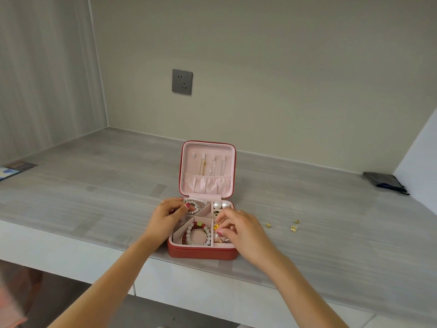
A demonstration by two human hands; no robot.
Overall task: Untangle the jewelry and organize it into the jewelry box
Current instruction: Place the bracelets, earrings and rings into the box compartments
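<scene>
Pinching a pearl bracelet with left hand in the far-left compartment of the open jewelry box. Right hand curled over the box's right compartments; hold unclear. Gold earrings loose right of the box. Chains hung inside its lid.

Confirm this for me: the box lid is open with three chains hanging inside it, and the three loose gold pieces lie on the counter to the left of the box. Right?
Not quite. The head view shows the three gold pieces on the counter to the right of the jewelry box, not the left. The lid is open with three chains hanging inside it.
</scene>
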